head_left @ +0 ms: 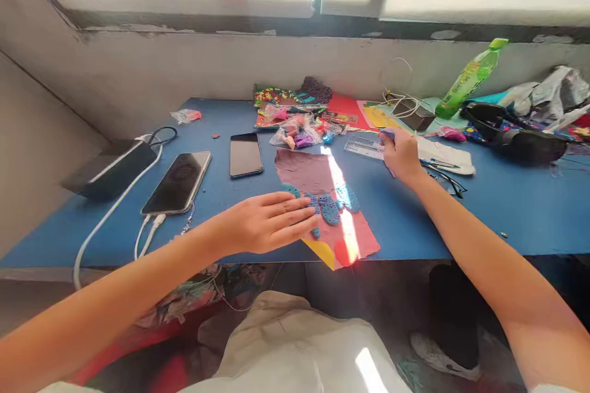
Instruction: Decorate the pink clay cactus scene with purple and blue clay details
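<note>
My left hand [276, 221] lies flat with fingers stretched out over the left side of a clay picture. That picture has a purple clay upper part [304, 171] and a pink lower part [364, 236], with blue dotted clay shapes [330, 209] across the middle. Yellow backing [321, 252] shows at its lower edge. Some of the blue shapes are covered by my fingers. Beside a clear ruler [364, 147], my right hand [401, 153] is closed with a small bluish-purple bit showing at its fingertips; its kind is unclear. Glasses [445, 181] lie just right of that hand.
Two phones [246, 155] [177, 183] and a black box [108, 169] with a white cable are at left. Bagged clay [299, 132] lies at the back. A green bottle [472, 80] leans by the wall, near a black strapped object [516, 135]. The table's front edge runs close below the picture.
</note>
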The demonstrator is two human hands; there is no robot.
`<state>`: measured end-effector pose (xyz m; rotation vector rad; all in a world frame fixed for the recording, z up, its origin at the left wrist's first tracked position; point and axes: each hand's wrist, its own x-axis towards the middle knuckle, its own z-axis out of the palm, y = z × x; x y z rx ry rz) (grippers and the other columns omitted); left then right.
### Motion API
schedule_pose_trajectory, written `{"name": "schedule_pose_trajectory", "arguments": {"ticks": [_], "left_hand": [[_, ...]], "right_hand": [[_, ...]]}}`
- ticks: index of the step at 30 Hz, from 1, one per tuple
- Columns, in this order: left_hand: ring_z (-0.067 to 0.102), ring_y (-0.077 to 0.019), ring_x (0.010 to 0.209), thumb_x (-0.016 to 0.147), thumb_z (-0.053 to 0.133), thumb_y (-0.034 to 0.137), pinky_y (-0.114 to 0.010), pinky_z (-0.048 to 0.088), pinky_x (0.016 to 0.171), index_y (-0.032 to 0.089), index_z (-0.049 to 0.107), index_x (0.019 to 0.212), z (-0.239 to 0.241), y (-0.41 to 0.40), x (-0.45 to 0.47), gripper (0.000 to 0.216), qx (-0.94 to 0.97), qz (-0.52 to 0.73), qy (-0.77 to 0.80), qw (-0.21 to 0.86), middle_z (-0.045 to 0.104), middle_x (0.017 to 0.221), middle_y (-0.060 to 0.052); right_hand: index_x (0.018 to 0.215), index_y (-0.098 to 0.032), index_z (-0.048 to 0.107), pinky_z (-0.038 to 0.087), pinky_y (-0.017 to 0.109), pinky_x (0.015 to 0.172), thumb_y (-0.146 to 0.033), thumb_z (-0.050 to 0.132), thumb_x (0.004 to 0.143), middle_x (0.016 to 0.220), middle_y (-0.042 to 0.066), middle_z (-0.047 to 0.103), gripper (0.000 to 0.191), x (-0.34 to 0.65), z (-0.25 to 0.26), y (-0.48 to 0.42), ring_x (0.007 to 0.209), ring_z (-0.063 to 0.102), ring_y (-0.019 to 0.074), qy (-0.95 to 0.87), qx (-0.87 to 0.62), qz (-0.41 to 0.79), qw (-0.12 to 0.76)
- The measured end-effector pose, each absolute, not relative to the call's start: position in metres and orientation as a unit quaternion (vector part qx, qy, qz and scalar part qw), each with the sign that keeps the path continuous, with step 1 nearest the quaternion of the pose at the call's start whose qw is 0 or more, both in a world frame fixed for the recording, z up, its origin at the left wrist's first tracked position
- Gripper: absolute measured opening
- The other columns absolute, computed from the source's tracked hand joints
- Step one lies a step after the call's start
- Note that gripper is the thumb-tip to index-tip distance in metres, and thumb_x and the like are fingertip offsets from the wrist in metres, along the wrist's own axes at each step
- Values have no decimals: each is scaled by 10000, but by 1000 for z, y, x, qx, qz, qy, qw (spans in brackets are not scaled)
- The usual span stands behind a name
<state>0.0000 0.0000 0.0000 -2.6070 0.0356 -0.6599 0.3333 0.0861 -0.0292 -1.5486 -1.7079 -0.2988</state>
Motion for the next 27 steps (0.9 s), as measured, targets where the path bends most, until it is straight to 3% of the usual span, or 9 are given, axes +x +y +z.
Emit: {"name": "schedule_pose_trajectory", "arguments": {"ticks": [5, 12, 16, 19, 21, 23, 27], "left_hand": [[625, -159, 1113, 872, 296, -2, -288, 517, 972, 134, 620, 1169, -15, 22, -16, 460, -975, -141, -127, 112, 674, 1174, -32], [617, -182, 1125, 738, 383, 54, -282, 488, 993, 238, 668, 1139, 3, 37, -16, 526, -937, -58, -304, -161, 654, 1210, 30], [664, -207, 983, 802, 469, 223, -307, 541, 864, 171, 688, 1037, 24, 46, 6, 325, -800, -208, -373, -421, 720, 1044, -54], [665, -226, 909, 858, 486, 453, -332, 566, 741, 133, 625, 1046, 35, 54, 38, 396, -659, -287, -309, -623, 697, 973, -104], [641, -222, 961, 855, 553, 453, -320, 555, 763, 145, 582, 1066, 38, 56, 59, 375, -619, -328, -276, -659, 663, 1011, -103], [602, -207, 1044, 856, 600, 332, -286, 528, 802, 156, 525, 1156, 35, 56, 72, 357, -604, -380, -270, -647, 639, 1050, -101], [622, -157, 853, 842, 629, 247, -262, 504, 695, 185, 509, 1204, 24, 58, 72, 387, -609, -368, -337, -617, 633, 960, -68]], "right_hand": [[732, -202, 553, 406, 313, 617, -351, 366, 899, 687, 100, 645, 292, 332, -26, 81, 653, 587, 227, -685, -607, -125, 384], [721, -190, 555, 297, 285, 506, -396, 285, 931, 532, 60, 549, 399, 310, -22, 62, 494, 497, 189, -726, -569, -157, 353], [756, -192, 591, 341, 265, 545, -401, 348, 930, 558, 31, 550, 365, 275, -6, 46, 548, 525, 156, -787, -504, -165, 315], [1061, -170, 596, 417, 281, 607, -299, 315, 953, 782, 71, 622, 328, 242, 9, 43, 693, 573, 167, -854, -402, -180, 275], [1264, -153, 484, 466, 306, 659, -239, 318, 942, 1035, 130, 607, 372, 225, 14, 47, 860, 588, 194, -867, -369, -175, 285], [1337, -145, 407, 492, 362, 777, -234, 333, 948, 1161, 161, 551, 405, 218, 13, 52, 974, 568, 218, -875, -354, -157, 293], [1389, -118, 318, 487, 454, 824, -438, 454, 920, 1252, 211, 491, 584, 226, 2, 56, 1079, 535, 283, -881, -341, -138, 297]]}}
